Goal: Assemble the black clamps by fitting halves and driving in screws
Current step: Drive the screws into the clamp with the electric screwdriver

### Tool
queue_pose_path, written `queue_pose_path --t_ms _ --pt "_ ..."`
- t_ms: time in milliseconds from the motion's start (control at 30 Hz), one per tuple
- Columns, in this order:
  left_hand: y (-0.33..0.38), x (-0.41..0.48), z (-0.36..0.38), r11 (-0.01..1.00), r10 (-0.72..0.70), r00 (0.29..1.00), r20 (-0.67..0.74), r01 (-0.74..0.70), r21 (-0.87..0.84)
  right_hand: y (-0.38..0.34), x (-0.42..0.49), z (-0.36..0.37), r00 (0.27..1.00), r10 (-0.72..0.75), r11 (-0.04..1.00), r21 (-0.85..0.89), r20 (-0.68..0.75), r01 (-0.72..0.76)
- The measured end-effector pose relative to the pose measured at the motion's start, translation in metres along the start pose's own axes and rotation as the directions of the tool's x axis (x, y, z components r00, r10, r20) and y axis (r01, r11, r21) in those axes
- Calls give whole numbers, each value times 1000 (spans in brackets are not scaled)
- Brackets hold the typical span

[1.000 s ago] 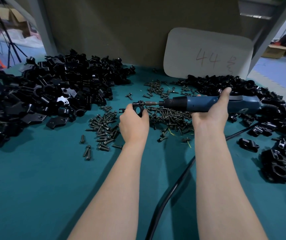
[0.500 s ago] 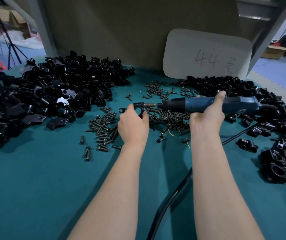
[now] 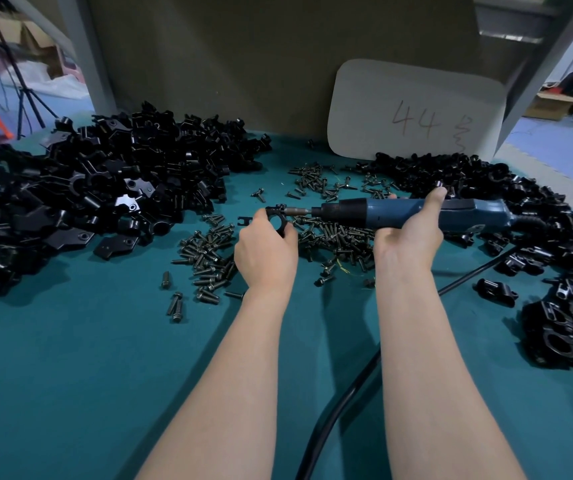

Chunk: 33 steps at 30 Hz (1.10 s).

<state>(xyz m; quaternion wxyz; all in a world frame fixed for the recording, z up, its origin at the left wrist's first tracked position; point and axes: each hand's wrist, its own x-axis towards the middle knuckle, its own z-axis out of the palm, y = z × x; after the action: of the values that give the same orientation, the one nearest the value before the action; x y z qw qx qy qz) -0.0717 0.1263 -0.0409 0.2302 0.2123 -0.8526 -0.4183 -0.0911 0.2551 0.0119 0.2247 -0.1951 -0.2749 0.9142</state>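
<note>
The left hand (image 3: 266,252), its back toward us, pinches a small black ring-shaped plastic clamp (image 3: 272,211) between thumb and curled fingers, just above the teal cloth-covered counter (image 3: 70,375). The right hand (image 3: 408,237) wraps round the barrel of a blue-and-black corded electric screwdriver (image 3: 354,212), thumb laid up over it and the fingers mostly hidden behind. We read the step as driving a screw: the tool lies almost level, pointing left, and its steel bit (image 3: 297,212) meets the clamp's upper ear, though we cannot make out the screw itself at the bit tip. To do this well, we would set the bit in line with the screw hole, press the two halves flush, brace the clamp against twisting with the left grip, and push lightly and straight, since a tilted bit may slip from the head or cross the thread. Both forearms reach forward nearly parallel with the wrists roughly straight. Beneath and just beyond the hands lies a loose scatter of dark metal screws (image 3: 333,235). At left we see a large heap of unassembled black clamp halves (image 3: 105,188), and at right a heap of black clamps that look assembled (image 3: 555,327). The tool's black cable (image 3: 340,410) passes under the right forearm.
</note>
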Motion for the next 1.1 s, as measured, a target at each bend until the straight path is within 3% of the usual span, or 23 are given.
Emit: queue_pose_path --t_ms 633,867,1100 --pt "-3 0 2 999 37 999 -27 -36 32 4 -4 2 999 -21 1000 -6 34 21" --pt "-2 1 0 999 16 1000 -14 -16 30 0 -8 3 972 -54 997 66 229 40" --pt "-1 6 -1 994 -40 993 112 28 107 -7 -10 1 910 -79 995 83 406 50"
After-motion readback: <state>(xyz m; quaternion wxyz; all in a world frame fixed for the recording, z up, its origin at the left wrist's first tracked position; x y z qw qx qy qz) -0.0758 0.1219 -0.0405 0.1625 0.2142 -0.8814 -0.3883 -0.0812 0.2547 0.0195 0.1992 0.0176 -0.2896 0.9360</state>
